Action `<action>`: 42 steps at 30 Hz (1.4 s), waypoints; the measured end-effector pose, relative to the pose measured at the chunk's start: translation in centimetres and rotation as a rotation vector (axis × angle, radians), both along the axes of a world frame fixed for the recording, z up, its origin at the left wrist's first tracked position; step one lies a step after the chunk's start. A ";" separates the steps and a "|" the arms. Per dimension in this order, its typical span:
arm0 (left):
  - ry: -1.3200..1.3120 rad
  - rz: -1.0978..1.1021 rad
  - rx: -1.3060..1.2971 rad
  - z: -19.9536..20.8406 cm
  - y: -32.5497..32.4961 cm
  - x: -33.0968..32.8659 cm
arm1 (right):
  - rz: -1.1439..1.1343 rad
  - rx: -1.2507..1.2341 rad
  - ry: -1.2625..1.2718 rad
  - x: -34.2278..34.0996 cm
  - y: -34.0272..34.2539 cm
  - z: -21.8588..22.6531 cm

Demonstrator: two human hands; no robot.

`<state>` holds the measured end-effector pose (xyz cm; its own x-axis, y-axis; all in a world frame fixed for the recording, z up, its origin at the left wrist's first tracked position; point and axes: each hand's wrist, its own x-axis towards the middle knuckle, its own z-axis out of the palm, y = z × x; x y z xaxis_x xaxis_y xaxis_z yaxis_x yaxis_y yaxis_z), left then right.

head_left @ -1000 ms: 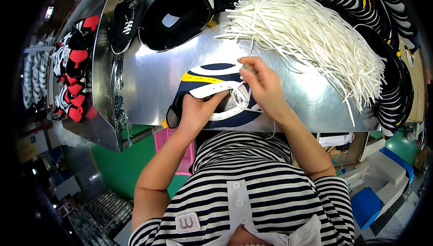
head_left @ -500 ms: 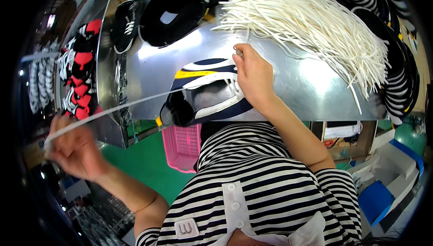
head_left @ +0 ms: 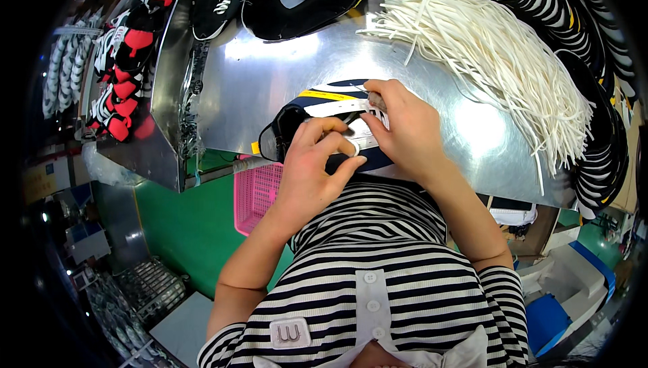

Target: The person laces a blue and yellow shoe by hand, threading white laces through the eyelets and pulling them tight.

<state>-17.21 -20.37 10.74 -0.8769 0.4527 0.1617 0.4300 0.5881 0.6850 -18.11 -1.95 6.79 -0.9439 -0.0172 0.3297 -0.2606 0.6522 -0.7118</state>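
A navy shoe upper (head_left: 341, 88) with white and yellow stripes lies on the metal table, its opening toward the left. My left hand (head_left: 310, 172) is closed at the opening, fingers curled, with a bit of white shoelace (head_left: 356, 147) at the fingertips. Over the eyelet rows, my right hand (head_left: 408, 128) grips a small tool with a short brownish handle (head_left: 376, 101); its tip is too small to make out. White lace runs between the eyelets near my right thumb.
A thick bundle of white shoelaces (head_left: 486, 50) covers the table's far right. Black uppers (head_left: 300, 0) lie at the back, with striped ones (head_left: 587, 165) stacked along the right edge. Red-and-black shoes (head_left: 125, 88) hang left. A pink basket (head_left: 253, 196) stands below the table edge.
My left hand has come in from the far left, where it held the lace stretched out, to the shoe opening. My right hand stays by the eyelets with the tool.
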 end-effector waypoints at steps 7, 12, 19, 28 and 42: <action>-0.261 0.151 -0.017 -0.8 0.7 -0.7 | -0.024 0.129 -0.029 -0.8 -0.7 0.9; -0.344 0.279 -0.088 -0.8 1.2 -1.4 | 0.168 -0.535 -0.607 -2.7 1.5 0.6; -0.077 0.358 -0.096 -3.1 3.3 -1.6 | 0.199 -0.764 -0.710 -2.2 2.2 -0.1; -0.808 0.037 0.576 -1.3 0.8 -3.4 | -0.037 -0.220 -0.174 -0.5 -0.1 -1.6; -0.775 -0.344 0.531 2.7 -3.4 -1.4 | 0.023 -0.676 -0.212 -0.3 2.3 -2.4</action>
<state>-18.59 -23.79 13.39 -0.6608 0.7366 -0.1441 -0.1571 0.0521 0.9862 -18.37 0.36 4.42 -0.9908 0.1060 0.0841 -0.0796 0.0454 -0.9958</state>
